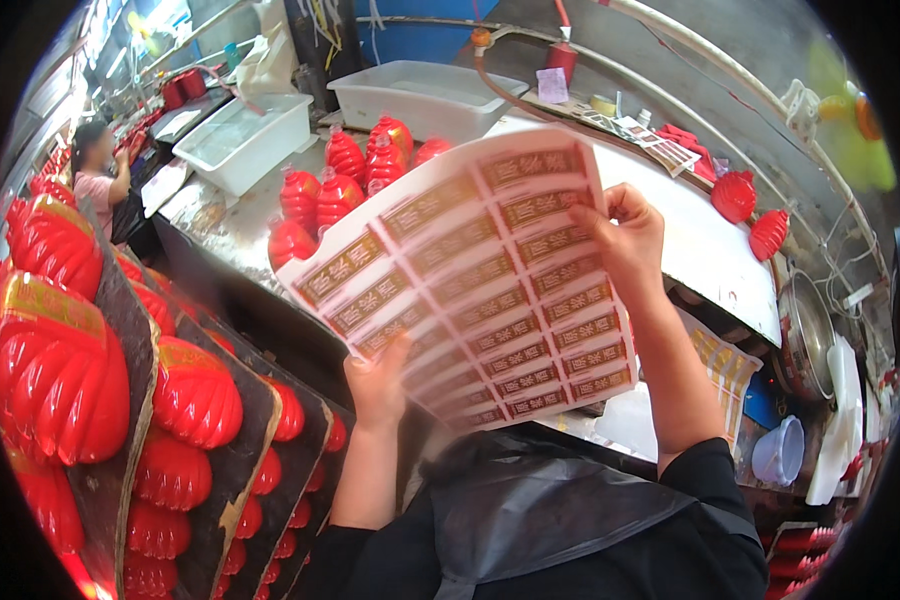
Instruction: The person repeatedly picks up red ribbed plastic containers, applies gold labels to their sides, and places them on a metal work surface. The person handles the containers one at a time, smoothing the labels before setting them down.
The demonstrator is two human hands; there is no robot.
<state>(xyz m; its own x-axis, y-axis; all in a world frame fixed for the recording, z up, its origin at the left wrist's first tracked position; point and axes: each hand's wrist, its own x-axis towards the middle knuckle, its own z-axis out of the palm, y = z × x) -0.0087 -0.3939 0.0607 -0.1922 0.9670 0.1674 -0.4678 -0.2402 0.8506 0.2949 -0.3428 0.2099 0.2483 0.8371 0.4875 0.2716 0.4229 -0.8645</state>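
A large sheet of labels (500, 290) hangs tilted in front of me, with rows of dark red and gold rectangles on a pale backing. Its lower left edge is gripped by my left hand (375, 388), thumb on the printed face and fingers mostly hidden. My right hand (625, 240) is closed on the upper right edge, thumb and fingers pinching it. Beyond the sheet's left side, several shiny red ribbed bottles (338, 197) stand on the worktable; the sheet hides part of the group.
Stacked boards with red ribbed bottles (55, 370) fill the left side. Two translucent tubs (245, 150) (420, 85) stand at the back. Two red bottles (734, 196) sit on the white tabletop (710, 250). A metal basin (808, 335) and bluish bucket (778, 450) are right. A person (95, 175) is far left.
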